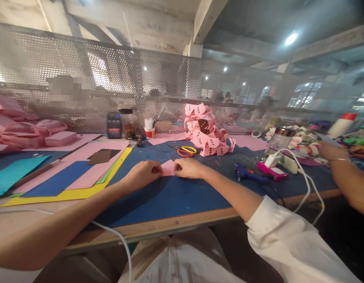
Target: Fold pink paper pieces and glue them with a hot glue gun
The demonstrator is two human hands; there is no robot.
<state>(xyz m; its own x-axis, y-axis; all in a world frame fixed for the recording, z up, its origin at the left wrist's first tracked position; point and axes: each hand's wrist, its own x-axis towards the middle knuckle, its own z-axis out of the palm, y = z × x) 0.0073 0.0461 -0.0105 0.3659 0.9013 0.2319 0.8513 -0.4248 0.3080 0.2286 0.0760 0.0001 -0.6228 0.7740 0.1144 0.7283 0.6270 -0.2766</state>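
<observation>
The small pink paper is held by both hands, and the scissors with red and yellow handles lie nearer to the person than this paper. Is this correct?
One part is wrong: in the head view, the scissors lie beyond the small pink paper, farther away. The rest is right.

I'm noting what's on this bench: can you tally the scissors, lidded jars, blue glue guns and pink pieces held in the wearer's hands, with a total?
Scissors: 1 pair
Lidded jars: 2
Blue glue gun: 1
Pink piece between left hand and right hand: 1
Total: 5
</observation>
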